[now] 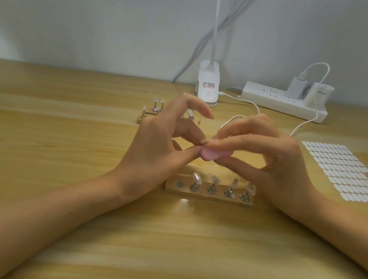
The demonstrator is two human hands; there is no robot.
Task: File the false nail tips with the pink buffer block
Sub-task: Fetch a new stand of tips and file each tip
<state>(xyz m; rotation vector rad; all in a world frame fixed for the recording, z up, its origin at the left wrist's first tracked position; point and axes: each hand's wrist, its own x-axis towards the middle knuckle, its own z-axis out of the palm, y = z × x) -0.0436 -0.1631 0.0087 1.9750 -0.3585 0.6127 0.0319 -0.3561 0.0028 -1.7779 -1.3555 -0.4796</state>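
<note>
Right hand (275, 160) pinches the pink buffer block (213, 154) between thumb and fingers, raised above the desk (166, 241) at centre. Left hand (161, 146) meets the block's left end with thumb and fingertip drawn together; whether they hold anything I cannot tell. Just nearer, a wooden stand (208, 194) carries four upright false nail tips (196, 177).

left hand (162, 141): bare, slim fingers | right hand (275, 160): bare too | left forearm (53, 211) + right forearm (341, 230): bare right to the frame edge
</note>
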